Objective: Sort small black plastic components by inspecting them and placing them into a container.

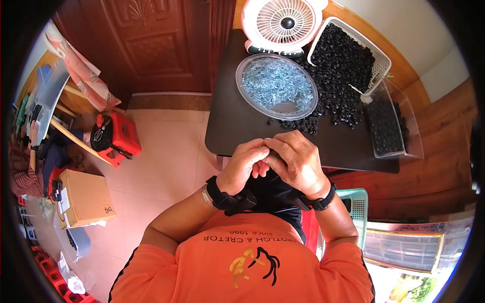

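Dark bench [237,126]: round clear tray of blue pieces [276,85] near far edge; black beads [328,101] heaped loose beside it toward the right edge. Left hand [246,166] and right hand [298,161] meet over the near edge, fingertips pressed together, pinching a small dark piece [273,152], mostly hidden; what it is cannot be told.

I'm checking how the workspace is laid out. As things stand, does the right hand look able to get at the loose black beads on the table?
Probably yes. The right hand is pressed against the left hand at the table's near edge, and the loose black beads lie just beyond it with bare dark table between.
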Tool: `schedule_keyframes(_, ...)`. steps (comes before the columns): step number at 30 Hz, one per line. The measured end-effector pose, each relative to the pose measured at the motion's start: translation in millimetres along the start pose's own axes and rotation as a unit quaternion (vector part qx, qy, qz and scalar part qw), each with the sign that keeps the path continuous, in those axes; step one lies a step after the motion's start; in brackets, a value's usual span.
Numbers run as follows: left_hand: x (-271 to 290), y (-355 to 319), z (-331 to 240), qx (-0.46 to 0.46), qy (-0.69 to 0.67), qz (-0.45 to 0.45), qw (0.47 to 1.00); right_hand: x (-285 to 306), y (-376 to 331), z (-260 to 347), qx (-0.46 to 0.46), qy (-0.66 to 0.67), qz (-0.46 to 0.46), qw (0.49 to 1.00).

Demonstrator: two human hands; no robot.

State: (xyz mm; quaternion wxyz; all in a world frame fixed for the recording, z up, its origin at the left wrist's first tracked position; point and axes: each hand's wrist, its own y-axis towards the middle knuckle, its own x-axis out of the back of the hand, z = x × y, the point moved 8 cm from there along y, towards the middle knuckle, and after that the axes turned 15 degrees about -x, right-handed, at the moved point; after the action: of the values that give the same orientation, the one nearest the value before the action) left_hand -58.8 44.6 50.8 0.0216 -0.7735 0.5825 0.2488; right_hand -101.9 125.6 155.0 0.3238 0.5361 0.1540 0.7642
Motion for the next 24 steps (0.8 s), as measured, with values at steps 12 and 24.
schedule_keyframes(12,18,3,-11,-0.013,0.099,-0.039,0.994,-7,23,1,0.007,0.000,0.089,0.996)
schedule_keyframes(24,33,9,-10,0.010,0.038,-0.054,0.998,-32,80,-146,-0.133,-0.215,0.063,0.965)
